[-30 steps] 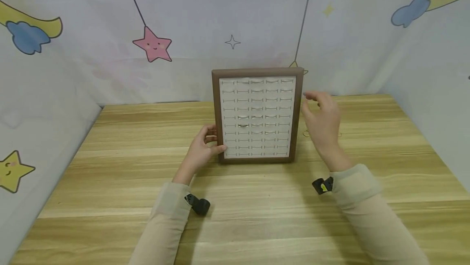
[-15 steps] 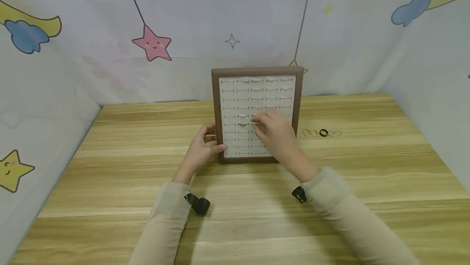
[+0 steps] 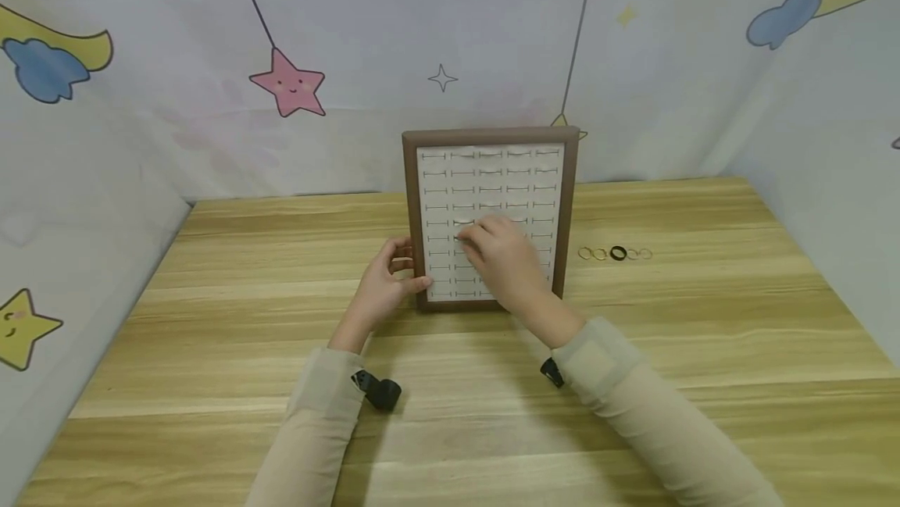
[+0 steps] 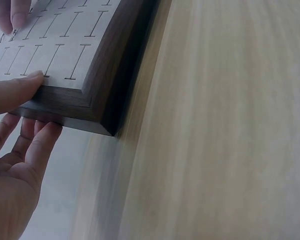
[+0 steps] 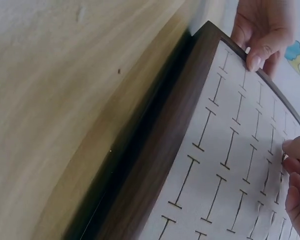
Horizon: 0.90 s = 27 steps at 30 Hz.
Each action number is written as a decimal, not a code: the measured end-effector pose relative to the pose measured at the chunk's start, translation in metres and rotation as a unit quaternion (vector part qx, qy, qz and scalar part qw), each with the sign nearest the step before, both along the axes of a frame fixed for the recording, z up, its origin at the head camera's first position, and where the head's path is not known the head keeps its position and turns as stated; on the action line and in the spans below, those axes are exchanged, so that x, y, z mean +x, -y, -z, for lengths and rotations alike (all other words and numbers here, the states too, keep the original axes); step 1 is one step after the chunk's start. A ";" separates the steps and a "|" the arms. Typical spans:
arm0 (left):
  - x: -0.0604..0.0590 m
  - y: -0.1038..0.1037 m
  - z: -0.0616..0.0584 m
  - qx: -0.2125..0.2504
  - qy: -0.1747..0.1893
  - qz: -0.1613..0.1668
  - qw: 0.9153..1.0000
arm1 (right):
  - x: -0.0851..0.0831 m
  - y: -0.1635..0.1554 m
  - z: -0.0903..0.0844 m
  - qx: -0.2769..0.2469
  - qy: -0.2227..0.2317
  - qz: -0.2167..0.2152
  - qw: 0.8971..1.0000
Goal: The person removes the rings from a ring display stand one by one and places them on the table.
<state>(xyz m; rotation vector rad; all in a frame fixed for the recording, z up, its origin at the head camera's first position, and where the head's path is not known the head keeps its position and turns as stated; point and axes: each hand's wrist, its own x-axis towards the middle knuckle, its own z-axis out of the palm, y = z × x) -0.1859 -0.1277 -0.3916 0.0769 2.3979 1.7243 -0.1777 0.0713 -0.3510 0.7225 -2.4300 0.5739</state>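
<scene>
A brown-framed ring display board (image 3: 443,280) with rows of slits in its pale face stands upright on the table. My left hand (image 3: 380,288) holds its left edge; the left wrist view shows the thumb (image 4: 20,92) on the front and the fingers behind. My right hand (image 3: 512,265) is at the second column of slits, a little below mid-height, thumb and forefinger pinching a small ring. Only a shiny bit of the ring (image 4: 14,33) shows at the fingertips in the left wrist view. The right hand hides part of the board in the head view.
Right of the board, several rings lie in a row on the wooden table (image 3: 703,319): gold ones (image 3: 585,254), a black one (image 3: 618,253) and paler ones (image 3: 645,254). A white curtain (image 3: 366,148) with printed stars hangs behind the table.
My right hand has come from beside the board's right edge to its face, then further left to the second column. The left hand keeps its hold.
</scene>
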 end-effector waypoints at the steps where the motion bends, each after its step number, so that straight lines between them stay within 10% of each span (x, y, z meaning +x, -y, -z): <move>1: 0.000 0.000 0.000 0.001 0.000 -0.001 1.000 | 0.000 0.001 0.001 0.003 -0.002 0.001 1.000; 10: -0.001 0.000 0.002 0.007 0.000 -0.001 1.000 | -0.001 0.005 0.004 0.016 -0.008 0.028 0.999; 27: -0.001 0.000 0.000 0.003 0.000 0.000 1.000 | -0.001 -0.004 -0.004 -0.047 0.112 -0.008 0.993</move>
